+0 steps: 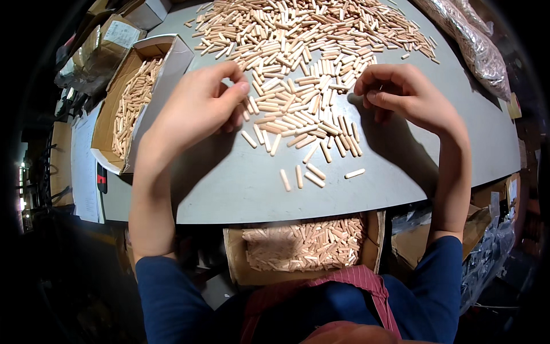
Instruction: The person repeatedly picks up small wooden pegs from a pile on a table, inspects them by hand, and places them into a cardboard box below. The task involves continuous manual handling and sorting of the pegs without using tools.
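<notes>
Many light wooden dowels point(295, 119) lie on the grey table, in a loose spread between my hands. My left hand point(200, 100) is at the left edge of this spread, fingers curled and thumb bent in beside a couple of dowels. At the right edge is my right hand point(404, 94), its fingers curled under and the thumb close to the index finger. Both palms face down, so whatever the curled fingers hold is hidden. Several single dowels point(314, 175) lie apart, nearer the table's front edge.
A large dowel heap point(303, 26) covers the far table point(263, 203). An open cardboard box point(183, 57) of dowels stands at left, near a red-and-black tool point(102, 179). Below the front edge sits another dowel-filled box point(238, 269). A clear plastic bag point(475, 49) lies far right.
</notes>
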A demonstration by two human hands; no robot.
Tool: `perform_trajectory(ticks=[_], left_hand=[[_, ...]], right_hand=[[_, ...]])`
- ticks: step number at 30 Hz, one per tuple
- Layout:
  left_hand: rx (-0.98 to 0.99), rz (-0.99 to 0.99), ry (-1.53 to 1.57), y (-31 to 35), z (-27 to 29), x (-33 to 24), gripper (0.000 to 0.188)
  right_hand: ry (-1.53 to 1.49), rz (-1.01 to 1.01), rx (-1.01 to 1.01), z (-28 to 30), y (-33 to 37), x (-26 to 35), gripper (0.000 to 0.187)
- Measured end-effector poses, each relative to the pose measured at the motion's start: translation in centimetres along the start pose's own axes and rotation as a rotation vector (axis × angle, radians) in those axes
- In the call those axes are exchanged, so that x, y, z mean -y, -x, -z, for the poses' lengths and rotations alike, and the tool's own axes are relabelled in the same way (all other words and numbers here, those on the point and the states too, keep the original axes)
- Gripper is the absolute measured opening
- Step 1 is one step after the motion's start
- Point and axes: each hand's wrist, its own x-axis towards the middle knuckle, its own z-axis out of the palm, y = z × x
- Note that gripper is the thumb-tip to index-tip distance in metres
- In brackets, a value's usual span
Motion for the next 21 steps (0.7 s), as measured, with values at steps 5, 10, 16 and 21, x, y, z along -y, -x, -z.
perform_trajectory(ticks=[5,10,16,21], left_hand=[[0.194,0.139,-0.035,0.2,0.6,-0.1,0.032],[0.503,0.113,0.119,0.5,0.3,-0.4,0.031],[0.822,-0.04,0.325,1.4,-0.8,-1.1,0.025],[0.421,0.036,0.3,0.1,0.9,0.0,0.026]], right_hand=[[0.02,-0.059,0.289,-0.1,0.5,0.9,0.016],[0.022,0.209,0.735,-1.4,0.6,0.2,0.027],[0.004,0.391,0.87,-1.4,0.4,0.1,0.034],[-0.075,0.027,0.131,-0.5,-0.2,0.1,0.022]])
